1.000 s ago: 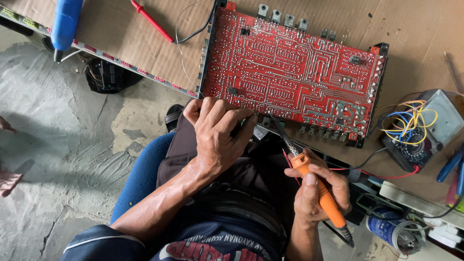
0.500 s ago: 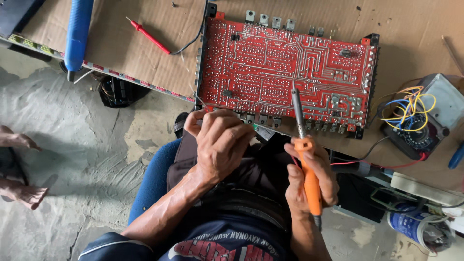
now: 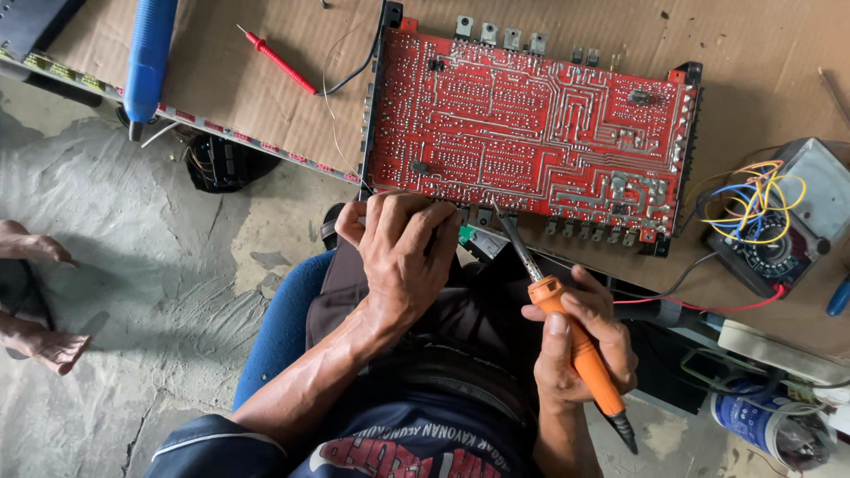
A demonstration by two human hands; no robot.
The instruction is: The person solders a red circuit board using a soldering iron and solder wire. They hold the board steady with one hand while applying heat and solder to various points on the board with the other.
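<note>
A large red circuit board (image 3: 531, 133) lies solder-side up on brown cardboard. My left hand (image 3: 400, 252) grips the board's near edge, fingers curled over it. An orange-handled soldering iron (image 3: 567, 327) is held in my right hand (image 3: 580, 341); its metal tip points up-left and touches the board's near edge around the row of connectors, just right of my left fingers.
A blue tool (image 3: 146, 62) and a red test probe (image 3: 279, 60) lie on the cardboard at the left. A multimeter (image 3: 784, 226) with coloured wires sits at the right, a blue-and-white can (image 3: 761, 425) below it. Another person's bare feet (image 3: 35, 301) rest on the concrete floor.
The soldering iron's tip has swung left and down from over the board to its near edge beside my left fingers. My left hand keeps its grip.
</note>
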